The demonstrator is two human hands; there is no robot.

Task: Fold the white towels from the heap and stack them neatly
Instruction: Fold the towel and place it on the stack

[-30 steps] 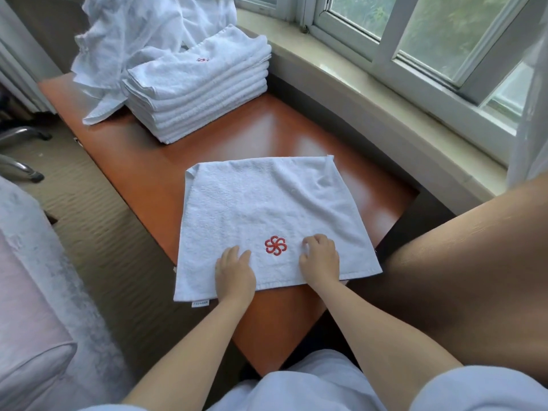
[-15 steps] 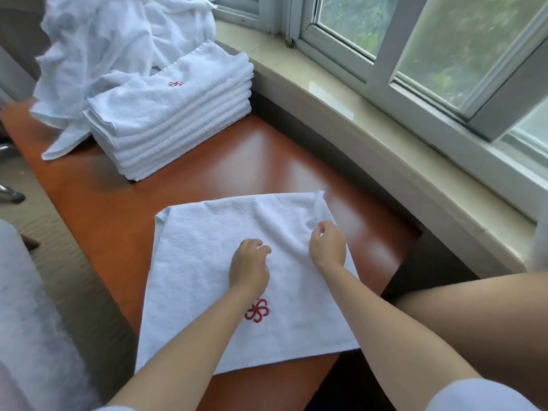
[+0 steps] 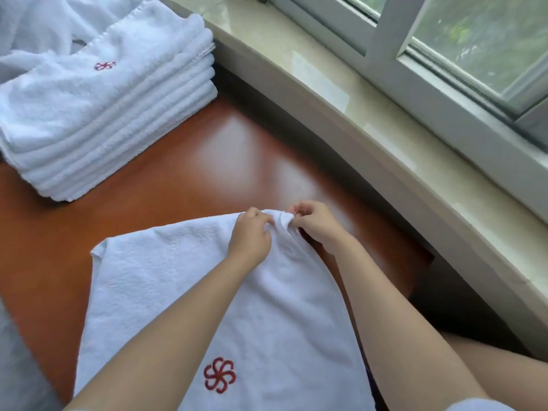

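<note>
Your left hand (image 3: 250,237) and right hand (image 3: 315,225) both pinched the white terry towel's (image 3: 166,280) far right corner; aligning its edges mattered.

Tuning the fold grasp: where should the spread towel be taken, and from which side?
Take the spread towel at its far right corner, coming from above on the window side. That corner is already bunched up off the wooden table, giving a pinchable ridge; the left hand and right hand pinch it there. The rest lies flat, offering no grip.
</note>
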